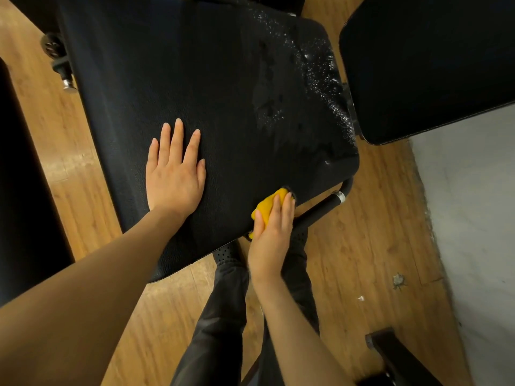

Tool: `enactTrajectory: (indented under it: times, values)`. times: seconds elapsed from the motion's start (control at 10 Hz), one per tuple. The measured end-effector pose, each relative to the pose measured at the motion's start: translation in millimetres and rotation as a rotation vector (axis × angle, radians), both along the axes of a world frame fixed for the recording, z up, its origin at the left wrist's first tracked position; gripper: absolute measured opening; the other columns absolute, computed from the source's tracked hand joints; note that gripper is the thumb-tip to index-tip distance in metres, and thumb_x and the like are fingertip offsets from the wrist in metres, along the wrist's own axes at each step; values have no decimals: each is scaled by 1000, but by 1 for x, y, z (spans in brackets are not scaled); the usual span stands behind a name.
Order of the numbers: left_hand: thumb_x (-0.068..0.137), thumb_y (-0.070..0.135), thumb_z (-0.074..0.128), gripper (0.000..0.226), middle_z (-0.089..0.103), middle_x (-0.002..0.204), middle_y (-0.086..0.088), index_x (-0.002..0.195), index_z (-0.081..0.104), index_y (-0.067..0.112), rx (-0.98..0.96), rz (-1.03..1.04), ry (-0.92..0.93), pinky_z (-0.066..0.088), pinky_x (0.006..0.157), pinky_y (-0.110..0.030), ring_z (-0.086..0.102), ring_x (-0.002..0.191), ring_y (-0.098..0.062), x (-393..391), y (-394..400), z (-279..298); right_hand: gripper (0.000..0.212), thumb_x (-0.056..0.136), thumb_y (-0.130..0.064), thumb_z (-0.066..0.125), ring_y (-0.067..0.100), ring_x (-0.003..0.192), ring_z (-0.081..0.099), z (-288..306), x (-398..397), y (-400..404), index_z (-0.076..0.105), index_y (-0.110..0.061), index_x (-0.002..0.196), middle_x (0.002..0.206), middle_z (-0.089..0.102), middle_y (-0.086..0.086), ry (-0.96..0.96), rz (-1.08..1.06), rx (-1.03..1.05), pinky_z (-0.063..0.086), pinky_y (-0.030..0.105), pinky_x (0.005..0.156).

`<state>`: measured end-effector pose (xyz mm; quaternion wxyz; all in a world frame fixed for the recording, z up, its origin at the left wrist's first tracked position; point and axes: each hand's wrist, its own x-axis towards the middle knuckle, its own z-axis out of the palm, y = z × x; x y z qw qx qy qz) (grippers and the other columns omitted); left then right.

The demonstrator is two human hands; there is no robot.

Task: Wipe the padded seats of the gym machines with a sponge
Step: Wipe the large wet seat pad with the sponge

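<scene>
**Right hand works the sponge at the seat's near edge, with spray waiting further up**

Seen from the head camera, the right hand (271,229) presses a yellow sponge (269,206) against the near right edge of the black padded seat (178,73), fingers laid over the top and the thumb tucked along its side, so the sponge is held and not just pushed. The left hand (174,174) lies flat on the pad, fingers straight and slightly spread, bracing nearer the left side.

Droplets (320,79) of liquid bead along the right rim of the seat, and a smeared wet patch (267,104) sits just inside them. Most of that moisture looks unwiped, so the job on this pad seems only partly done.

Several things could go wrong. Because the sponge sits right at the pad's edge, a stroke towards the body could carry it off the seat and onto the metal bar (320,207) just beside it. Liquid near the rim could run down the side onto the wooden floor (362,246) if the next passes push it outward. The bracing palm could slide if the wet film reaches it. A second pad (432,65) stands near on the right, and whether it has been wiped cannot be told.
</scene>
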<state>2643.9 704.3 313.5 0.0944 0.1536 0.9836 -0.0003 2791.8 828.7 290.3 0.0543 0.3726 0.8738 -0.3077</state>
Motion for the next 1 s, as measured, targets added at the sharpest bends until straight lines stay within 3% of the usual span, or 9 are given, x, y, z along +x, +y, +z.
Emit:
enactTrajectory:
  times: [0.1, 0.4, 0.6, 0.7, 0.8, 1.0]
  values:
    - [102, 39, 26, 53, 11, 160, -10, 152, 19, 22, 5, -1, 2, 7, 120, -43, 3, 148, -27, 0, 0, 0, 60, 97, -42, 36, 12, 146, 1, -1, 5, 1, 26, -16, 150, 159, 8, -4, -15, 20, -50, 17, 27, 113]
    - [102, 38, 26, 53, 12, 160, -10, 151, 20, 22, 2, -4, 5, 7, 120, -43, 4, 148, -27, 0, 0, 0, 57, 101, -37, 37, 22, 148, 10, -25, -62, 103, 28, -10, 149, 159, 17, 8, 8, -159, 14, 21, 38, 119]
    - [102, 38, 26, 53, 11, 160, -10, 152, 20, 21, 3, -7, 8, 7, 120, -44, 4, 148, -27, 0, 0, 0, 56, 100, -38, 35, 18, 148, 7, -14, -34, 43, 28, -13, 149, 160, 15, 3, 63, -174, 31, 14, 28, 116]
    - [102, 38, 27, 53, 11, 160, -10, 152, 20, 21, 7, -5, 1, 7, 120, -44, 4, 148, -27, 0, 0, 0, 60, 97, -45, 29, 14, 148, 4, -6, -9, 0, 27, -15, 150, 160, 10, -2, 72, -83, -11, 16, 27, 115]
    - [101, 38, 26, 53, 11, 160, -10, 152, 19, 22, 1, -3, -3, 8, 120, -44, 4, 148, -27, 0, -1, 0, 64, 95, -49, 25, 12, 147, 2, -8, -9, 5, 26, -16, 150, 159, 7, -5, 66, -60, -66, 16, 27, 115]
    - [101, 39, 25, 54, 10, 160, -10, 152, 19, 22, 4, -1, -11, 8, 120, -44, 3, 148, -27, -1, 0, 0, 56, 101, -38, 36, 21, 148, 6, -31, -52, 94, 25, -12, 150, 160, 14, 5, 33, -201, 7, 16, 38, 120]
